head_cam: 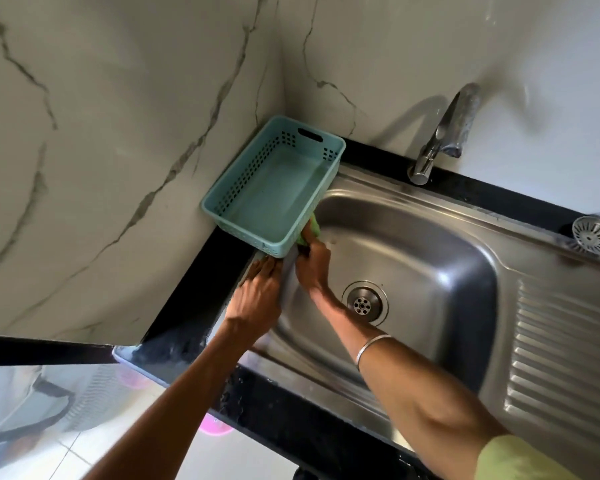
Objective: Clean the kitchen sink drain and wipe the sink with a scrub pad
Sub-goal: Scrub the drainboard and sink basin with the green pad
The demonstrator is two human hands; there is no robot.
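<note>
Head view: right hand (313, 260) fingers (310, 237) grip scrub pad (309, 233).

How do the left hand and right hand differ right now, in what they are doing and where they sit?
The left hand lies flat with straight fingers on the sink rim and holds nothing; the right hand curls round a green scrub pad. The left hand stays outside the basin, while the right hand reaches inside against the basin wall. Only the right arm wears a bangle. Both sit close to the teal basket.
</note>
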